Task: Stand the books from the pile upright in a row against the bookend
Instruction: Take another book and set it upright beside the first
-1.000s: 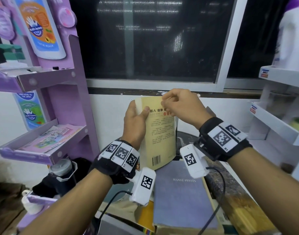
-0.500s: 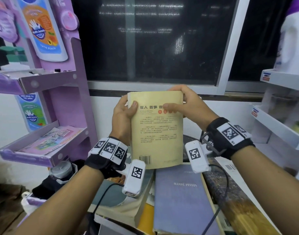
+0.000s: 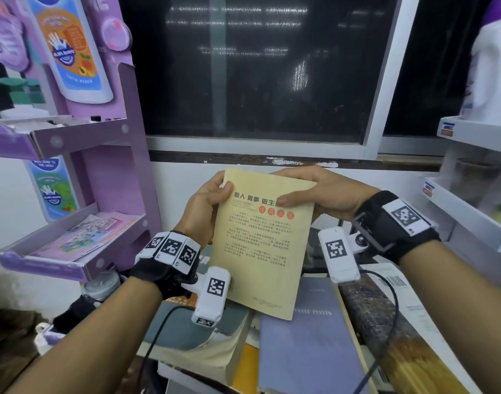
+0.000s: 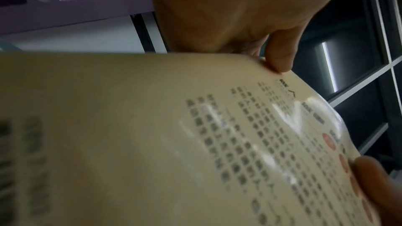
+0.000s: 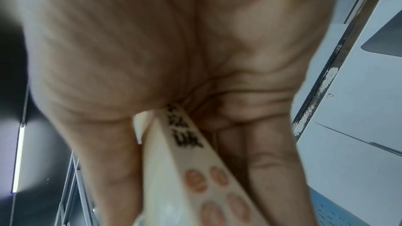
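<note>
A thin yellow paperback (image 3: 260, 245) with black Chinese text and red dots is held up in the air, its cover facing me and tilted slightly. My left hand (image 3: 206, 203) grips its upper left edge, thumb on the cover (image 4: 152, 143). My right hand (image 3: 317, 194) pinches its upper right corner, thumb on the cover, fingers behind; the right wrist view shows the book's edge (image 5: 180, 169) between thumb and fingers. Below lies the pile: a lavender book (image 3: 309, 342), a grey-covered book (image 3: 186, 331) and a dark patterned book (image 3: 391, 336). No bookend shows.
A purple cardboard display shelf (image 3: 73, 243) with leaflets stands at the left. White shelves (image 3: 465, 211) with a large bottle stand at the right. A dark window (image 3: 257, 66) and white wall are straight ahead. A black flask (image 3: 98, 288) sits low left.
The yellow book has turned from edge-on to cover facing me and tilted. My right hand slid from its top edge to the upper right corner. The view has dropped lower.
</note>
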Demonstrator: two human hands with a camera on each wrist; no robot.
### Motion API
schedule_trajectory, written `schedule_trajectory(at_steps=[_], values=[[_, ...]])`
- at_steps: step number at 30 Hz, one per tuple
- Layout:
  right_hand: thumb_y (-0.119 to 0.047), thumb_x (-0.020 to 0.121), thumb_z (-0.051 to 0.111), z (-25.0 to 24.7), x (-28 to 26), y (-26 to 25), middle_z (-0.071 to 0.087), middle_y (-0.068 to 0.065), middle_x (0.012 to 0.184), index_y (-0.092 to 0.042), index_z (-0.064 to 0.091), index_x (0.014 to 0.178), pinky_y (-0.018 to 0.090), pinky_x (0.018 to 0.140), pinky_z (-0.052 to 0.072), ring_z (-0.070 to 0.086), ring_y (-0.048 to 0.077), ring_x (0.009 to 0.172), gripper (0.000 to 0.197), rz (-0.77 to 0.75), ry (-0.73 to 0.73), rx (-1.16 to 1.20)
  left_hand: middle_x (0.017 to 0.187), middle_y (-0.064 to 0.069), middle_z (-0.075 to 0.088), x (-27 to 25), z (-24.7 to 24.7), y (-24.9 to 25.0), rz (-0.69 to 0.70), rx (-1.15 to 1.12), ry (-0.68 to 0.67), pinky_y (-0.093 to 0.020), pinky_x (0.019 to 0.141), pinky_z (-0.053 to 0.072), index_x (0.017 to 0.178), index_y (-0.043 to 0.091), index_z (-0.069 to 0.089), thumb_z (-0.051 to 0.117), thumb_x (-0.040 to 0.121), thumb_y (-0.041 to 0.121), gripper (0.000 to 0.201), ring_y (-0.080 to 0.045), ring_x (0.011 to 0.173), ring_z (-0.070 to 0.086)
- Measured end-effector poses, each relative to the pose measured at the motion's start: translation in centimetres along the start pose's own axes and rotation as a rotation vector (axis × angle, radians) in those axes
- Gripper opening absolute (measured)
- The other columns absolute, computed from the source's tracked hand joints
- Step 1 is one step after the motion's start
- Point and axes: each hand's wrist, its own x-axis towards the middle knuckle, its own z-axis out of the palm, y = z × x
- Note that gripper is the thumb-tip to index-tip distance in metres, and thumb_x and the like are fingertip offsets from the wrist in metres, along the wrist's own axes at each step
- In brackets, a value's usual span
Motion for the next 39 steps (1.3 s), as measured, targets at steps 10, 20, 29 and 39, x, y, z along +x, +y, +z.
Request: schedule_trajectory(at_steps=[10, 20, 29, 39], values=[[-0.012, 0.085, 0.071, 0.6, 0.7, -1.0, 0.072, 0.004, 0.100, -0.023, 0.068, 0.110, 0.050, 0.072, 0.059, 0.073, 0.020, 0.083, 0.027, -0.048, 0.163, -0.137, 0.088, -0.001, 0.066, 1.7, 0.1, 0.6, 0.044, 0.261, 0.134, -0.029, 0.072, 0.051, 0.119, 0.020, 0.060, 0.049, 0.098, 0.027, 0.025, -0.017, 0.079, 0.063], [-0.014, 0.087, 0.069, -1.3, 2.0, -1.3, 0.075, 0.004, 0.093, -0.018, 0.066, 0.109, 0.044, 0.067, 0.061, 0.074, 0.018, 0.078, 0.022, 0.034, 0.325, -0.246, 0.113, 0.003, 0.063, 4.8, -2.5, -0.5, -0.033, 0.433, 0.282, -0.034, 0.092, 0.045, 0.124, 0.021, 0.058, 0.056, 0.095, 0.023, 0.029, -0.017, 0.110, 0.056], [-0.020, 0.087, 0.069, -1.9, 6.6, 1.1, 0.073, 0.003, 0.092, -0.017, 0.062, 0.106, 0.037, 0.059, 0.062, 0.072, 0.017, 0.074, 0.020, 0.153, 0.531, -0.290, 0.126, -0.001, 0.057, 7.4, -3.7, -3.6, -0.135, 0.518, 0.264, -0.040, 0.106, 0.037, 0.129, 0.022, 0.056, 0.056, 0.095, 0.027, 0.035, -0.019, 0.115, 0.049], [-0.023, 0.090, 0.061, -1.1, 12.1, 3.6, 0.066, 0.008, 0.111, -0.024, 0.056, 0.104, 0.039, 0.068, 0.060, 0.068, 0.024, 0.086, 0.016, 0.191, 0.625, -0.429, 0.130, 0.001, 0.060, 9.4, -4.2, -6.1, -0.164, 0.511, 0.223, -0.047, 0.103, 0.045, 0.118, 0.036, 0.062, 0.057, 0.089, 0.041, 0.029, -0.021, 0.118, 0.057]])
